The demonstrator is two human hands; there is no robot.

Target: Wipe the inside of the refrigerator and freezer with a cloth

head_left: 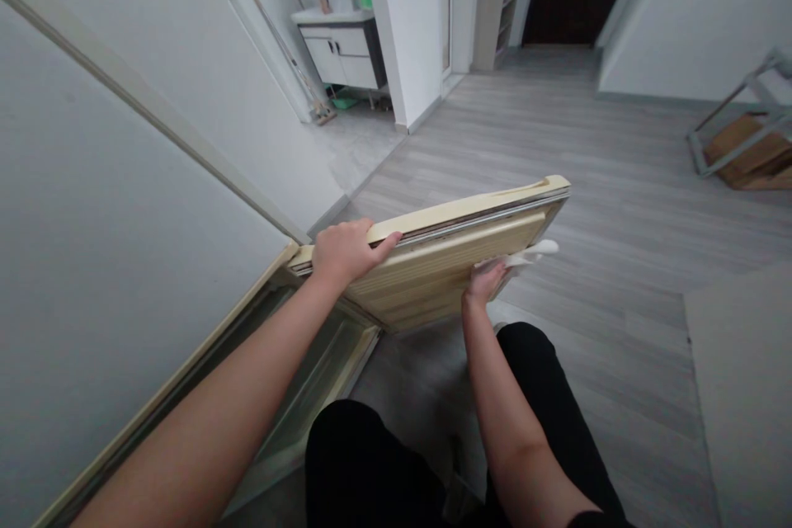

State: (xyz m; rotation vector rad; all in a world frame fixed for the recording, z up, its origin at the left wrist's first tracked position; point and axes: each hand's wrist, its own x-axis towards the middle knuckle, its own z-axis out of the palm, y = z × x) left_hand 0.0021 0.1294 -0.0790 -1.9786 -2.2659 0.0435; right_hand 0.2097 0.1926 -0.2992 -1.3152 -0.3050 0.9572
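A cream-coloured refrigerator door (433, 272) stands swung open, its inner panel facing me and a dirty-looking gasket running along its upper edge. My left hand (346, 252) is closed over that top edge near the hinge side, thumb on the inner side. Low on the panel's right part, my right hand (483, 285) holds a white cloth (525, 254), possibly a wipe, against the door's free edge. Part of the cloth sticks out past the fingers to the right. Behind my left forearm is the open refrigerator compartment (315, 355), with its pale inside partly hidden.
The refrigerator's flat white top or side (124, 206) fills the left. My black-trousered knees (365, 454) are close below the door. Grey wood-look floor (619, 181) spreads beyond. Farther off are a washbasin cabinet (343, 54), a mop (285, 49) and a metal frame with cardboard (751, 148).
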